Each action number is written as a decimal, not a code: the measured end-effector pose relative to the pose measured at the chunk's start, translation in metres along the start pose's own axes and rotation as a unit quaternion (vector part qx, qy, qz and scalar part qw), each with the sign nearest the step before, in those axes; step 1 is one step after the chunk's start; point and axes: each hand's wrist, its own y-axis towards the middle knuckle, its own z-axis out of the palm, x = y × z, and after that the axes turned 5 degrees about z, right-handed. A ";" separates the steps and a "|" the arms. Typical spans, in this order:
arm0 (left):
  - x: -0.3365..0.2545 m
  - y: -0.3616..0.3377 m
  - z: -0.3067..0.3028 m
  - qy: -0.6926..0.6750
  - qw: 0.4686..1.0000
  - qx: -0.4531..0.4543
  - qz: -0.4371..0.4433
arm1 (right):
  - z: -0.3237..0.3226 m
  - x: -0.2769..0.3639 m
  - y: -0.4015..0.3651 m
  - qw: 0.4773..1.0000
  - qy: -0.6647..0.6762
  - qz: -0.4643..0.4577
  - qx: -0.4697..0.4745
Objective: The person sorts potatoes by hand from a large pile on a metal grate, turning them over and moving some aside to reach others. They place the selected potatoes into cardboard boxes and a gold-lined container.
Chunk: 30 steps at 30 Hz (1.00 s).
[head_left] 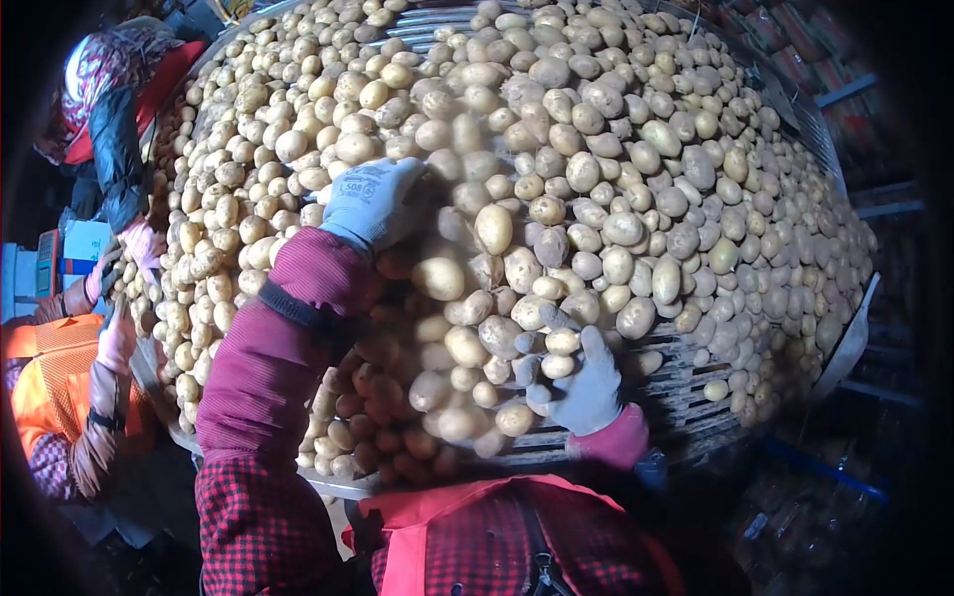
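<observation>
Potatoes [624,228] lie heaped over a slatted desk [686,402], its bars showing beside the right hand [593,389]. That gloved hand is half curled, fingers spread around two small potatoes [562,342]; I cannot tell whether it grips them. The left hand [370,202], also gloved, is over the pile, fingertips hidden, so its hold cannot be told. A co-worker [60,363] in orange is at far left.

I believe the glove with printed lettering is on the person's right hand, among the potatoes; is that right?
Not quite: the head view shows the glove with printed lettering on the left hand, among the potatoes.
</observation>
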 end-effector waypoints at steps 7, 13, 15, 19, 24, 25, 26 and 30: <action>-0.055 -0.050 -0.038 -0.322 0.945 0.009 0.050 | 0.019 -0.002 -0.001 0.999 -0.032 -0.030 -0.007; -0.116 -0.027 -0.033 -0.251 0.926 -0.055 0.277 | -0.011 -0.007 0.003 0.995 0.081 0.012 0.063; -0.115 -0.003 -0.012 -0.156 0.959 -0.011 0.237 | -0.018 -0.006 0.004 0.974 0.117 0.021 0.190; -0.114 0.001 0.022 0.001 0.973 -0.010 0.230 | -0.030 -0.019 -0.002 0.995 0.028 -0.063 0.074; -0.085 -0.029 0.007 0.075 0.983 0.043 0.160 | -0.017 0.009 -0.022 0.987 0.137 -0.050 0.060; -0.072 -0.037 0.007 0.061 0.989 0.024 0.131 | -0.025 0.010 -0.020 0.983 0.153 -0.048 0.092; -0.059 -0.045 0.005 0.047 0.994 0.005 0.102 | -0.031 0.009 -0.016 0.977 0.160 -0.039 0.133; -0.023 -0.078 -0.020 0.084 0.996 0.005 0.031 | -0.042 0.007 -0.012 0.974 0.142 -0.044 0.174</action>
